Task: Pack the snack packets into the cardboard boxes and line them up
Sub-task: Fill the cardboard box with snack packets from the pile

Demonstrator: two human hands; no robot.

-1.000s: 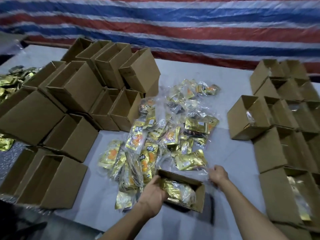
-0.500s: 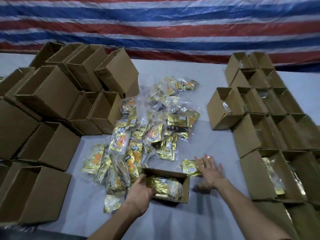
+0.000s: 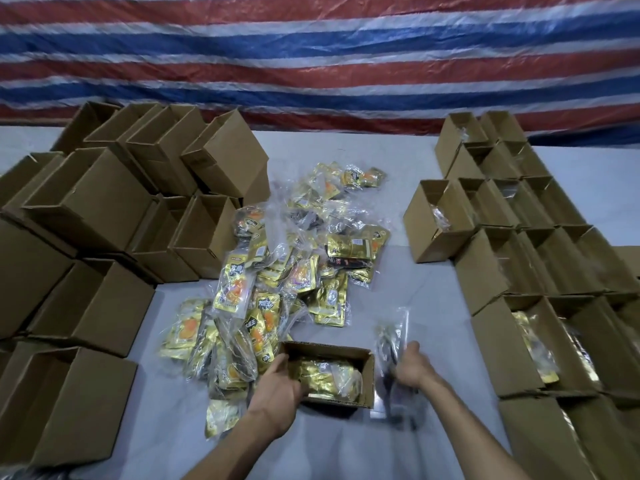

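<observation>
Left grip (image 3: 277,386) curled, right grip (image 3: 410,367) clenched and blurred.

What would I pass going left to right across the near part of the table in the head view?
stacked boxes → loose packets → left hand → open box → right hand holding a packet → lined-up boxes

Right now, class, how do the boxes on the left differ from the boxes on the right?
The left boxes lie tipped and heaped on one another; the right boxes stand in neat rows. Several right boxes show packets inside; no left boxes visibly do. Both are open brown cardboard.
</observation>
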